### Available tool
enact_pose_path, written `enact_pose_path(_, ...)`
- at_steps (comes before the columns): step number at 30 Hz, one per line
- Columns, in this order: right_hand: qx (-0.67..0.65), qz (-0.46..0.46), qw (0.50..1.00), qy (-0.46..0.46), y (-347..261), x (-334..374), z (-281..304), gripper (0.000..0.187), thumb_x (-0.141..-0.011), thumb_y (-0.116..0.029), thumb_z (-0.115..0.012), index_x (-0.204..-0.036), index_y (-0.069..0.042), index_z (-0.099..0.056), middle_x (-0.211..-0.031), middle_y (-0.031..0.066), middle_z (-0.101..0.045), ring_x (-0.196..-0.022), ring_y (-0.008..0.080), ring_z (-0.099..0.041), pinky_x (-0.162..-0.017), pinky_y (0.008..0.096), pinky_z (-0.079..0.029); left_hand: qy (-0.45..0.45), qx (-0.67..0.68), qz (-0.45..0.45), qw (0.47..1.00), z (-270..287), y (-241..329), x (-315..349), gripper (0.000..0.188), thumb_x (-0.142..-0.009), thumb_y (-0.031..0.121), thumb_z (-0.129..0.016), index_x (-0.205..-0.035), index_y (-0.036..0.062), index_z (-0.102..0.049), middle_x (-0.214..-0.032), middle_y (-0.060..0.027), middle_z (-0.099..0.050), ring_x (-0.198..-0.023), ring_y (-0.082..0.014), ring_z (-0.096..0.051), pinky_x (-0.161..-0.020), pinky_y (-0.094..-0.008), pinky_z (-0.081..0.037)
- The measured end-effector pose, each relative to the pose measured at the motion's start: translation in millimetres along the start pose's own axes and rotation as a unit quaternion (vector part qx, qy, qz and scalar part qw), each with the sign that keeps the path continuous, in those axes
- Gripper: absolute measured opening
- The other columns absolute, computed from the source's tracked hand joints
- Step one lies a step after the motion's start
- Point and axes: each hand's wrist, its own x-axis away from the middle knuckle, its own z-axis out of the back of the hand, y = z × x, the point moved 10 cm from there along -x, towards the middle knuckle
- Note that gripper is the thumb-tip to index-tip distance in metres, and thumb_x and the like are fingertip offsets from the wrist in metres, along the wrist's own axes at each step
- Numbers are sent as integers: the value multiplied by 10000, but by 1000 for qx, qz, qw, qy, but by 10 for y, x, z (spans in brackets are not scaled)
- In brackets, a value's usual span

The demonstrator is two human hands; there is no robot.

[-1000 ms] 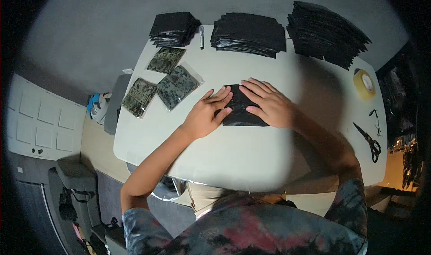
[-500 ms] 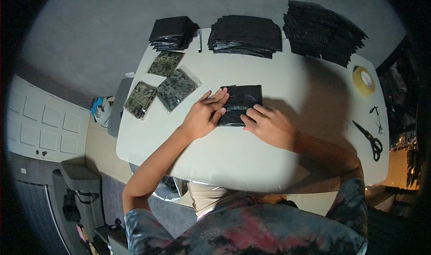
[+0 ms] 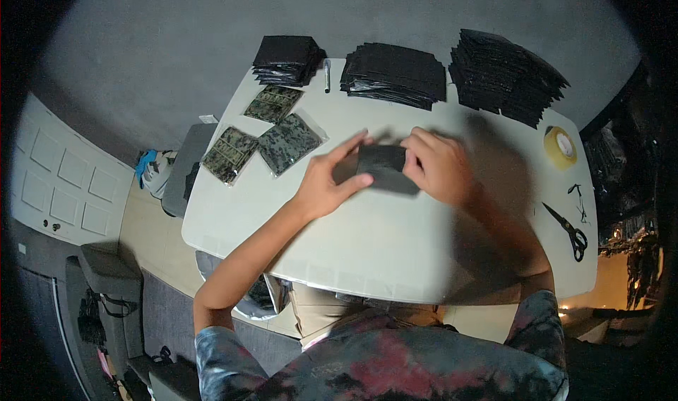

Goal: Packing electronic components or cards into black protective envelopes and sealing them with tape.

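At right fingers (image 3: 421,142), black packet (image 3: 383,169); leftward, clear bags (image 3: 290,144) holding camouflage pieces (image 3: 230,154).

The black packet (image 3: 385,169) is blurred — right fingers (image 3: 422,144) cover one edge.

Left hand (image 3: 328,182) spread, right hand (image 3: 443,166) curled; near each other, not touching.
Left: fingers (image 3: 347,146) extended, angled up-right, thumb (image 3: 359,181) splayed below them, clear gap between. Left forearm (image 3: 260,254) slants up-right from a bent elbow. Right: fingers folded in toward the thumb, pinch-like, back of hand showing; right forearm (image 3: 507,230) slants up-left, elbow bent.
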Motion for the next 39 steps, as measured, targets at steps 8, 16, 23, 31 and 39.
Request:
enact_pose_path(8, -104, -42, 993, -45, 163, -72, 20, 263, -953, -283, -740, -1005, -30, -690, -830, 191, -706, -747, 397, -697, -685, 465, -535, 32, 129, 164, 977, 34, -148, -156, 288, -965, 207, -796, -792, -9, -718, -652, 78, -561, -634, -20, -393, -547, -244, -336)
enact_pose_path(16, -54, -11, 993, -108, 186, 54, -32, 223, -933, -207, -758, -1061, -26, -736, -959, 164, -765, -909, 293, -752, -882, 436, -561, 59, -132, -59, 988, 144, 559, -90, 158, -918, 167, -788, -987, 27, -805, -950, -120, -795, -852, -190, -775, -822, -318, -609)
enact_pose_path(23, -40, 151, 975, -158, 264, 549, -602, 314, -870, 65, -598, -1129, -31, -746, -1370, 107, -697, -1351, 256, -608, -1187, 460, -445, -148, -380, -224, 885, -828, 336, 541, 237, -927, 237, -767, -1083, 58, -775, -1203, -87, -766, -1092, -232, -746, -881, -360, -635)
enact_pose_path(31, -115, 23, 985, -129, 203, 515, -570, 265, -950, -32, -615, -1184, 34, -721, -1411, 200, -650, -1407, 356, -544, -1218, 453, -402, -123, -377, -59, 916, -524, -155, 189, 541, -1013, 182, -590, -1482, -73, -502, -1545, -283, -492, -1433, -426, -492, -1191, -493, -414)
enact_pose_path(39, 68, 3, 982, -174, -81, 670, -798, 743, -1035, -356, -603, -1496, 181, -377, -1624, 340, -312, -1534, 476, -284, -1261, 521, -269, -153, -453, -1, 878, -714, -100, 362, 558, -998, 155, -591, -1456, -145, -482, -1527, -352, -472, -1421, -461, -498, -1173, -544, -417)
